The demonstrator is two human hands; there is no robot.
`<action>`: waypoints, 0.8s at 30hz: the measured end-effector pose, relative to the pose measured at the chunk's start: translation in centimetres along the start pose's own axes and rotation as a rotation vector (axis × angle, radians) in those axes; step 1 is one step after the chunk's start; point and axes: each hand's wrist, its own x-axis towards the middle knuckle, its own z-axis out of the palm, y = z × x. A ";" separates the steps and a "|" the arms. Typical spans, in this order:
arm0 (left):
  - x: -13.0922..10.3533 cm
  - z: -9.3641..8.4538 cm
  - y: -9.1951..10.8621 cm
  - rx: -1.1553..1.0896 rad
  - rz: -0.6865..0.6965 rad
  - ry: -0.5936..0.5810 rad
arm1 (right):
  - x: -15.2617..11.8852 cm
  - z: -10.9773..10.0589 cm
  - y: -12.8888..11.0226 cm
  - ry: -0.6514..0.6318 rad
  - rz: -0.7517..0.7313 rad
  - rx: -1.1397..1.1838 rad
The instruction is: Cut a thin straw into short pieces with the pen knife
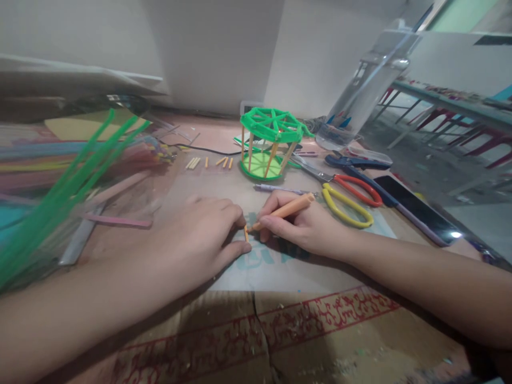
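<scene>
Between the thumb and forefinger of my left hand [218, 229] is a short orange stick [246, 233], held low over the white sheet [280, 272]. My right hand [294, 221] grips an orange marker [294, 206], and its tip meets the little stick. Beyond my hands stands a green carousel-like frame [274, 125], two round spoked ends joined by thin wooden posts. Left of it lie several short sticks [226, 162], some orange and some pale. A slim pen [280, 189] rests just past my right hand.
Scissors [352, 192] with red and yellow handles, blue-handled pliers [356, 168] and a phone [420, 208] lie to the right. A clear bottle [360, 90] stands behind them. On the left are blurred green strips [76, 202] and bundled coloured strips [132, 152]. Another table [456, 98] stands far right.
</scene>
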 end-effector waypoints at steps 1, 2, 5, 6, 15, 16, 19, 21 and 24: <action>0.0 0.0 0.0 0.007 0.000 -0.006 | 0.0 0.0 0.0 -0.003 -0.008 -0.006; 0.0 -0.1 0.1 0.010 -0.002 -0.011 | 0.0 0.0 -0.1 -0.004 -0.012 -0.014; 0.0 -0.2 0.1 0.007 -0.010 -0.011 | 0.0 0.0 0.0 0.019 -0.001 -0.021; 0.1 -0.2 0.1 0.001 -0.011 -0.012 | 0.0 0.0 0.0 0.021 0.004 -0.017; 0.4 -0.8 0.6 -0.008 -0.043 -0.038 | -0.3 -0.1 -0.1 -0.083 0.016 0.034; 0.4 -0.9 0.6 -0.002 -0.041 -0.034 | -0.3 -0.1 -0.1 -0.075 0.010 0.023; 0.3 -0.8 0.6 0.004 -0.036 -0.028 | -0.1 0.0 0.0 -0.029 0.002 -0.001; 0.3 -0.9 0.5 0.009 -0.043 -0.039 | 0.0 0.1 0.1 -0.004 0.001 -0.005; 0.3 -0.9 0.4 0.013 -0.038 -0.041 | 0.2 0.1 0.2 0.012 -0.004 -0.016</action>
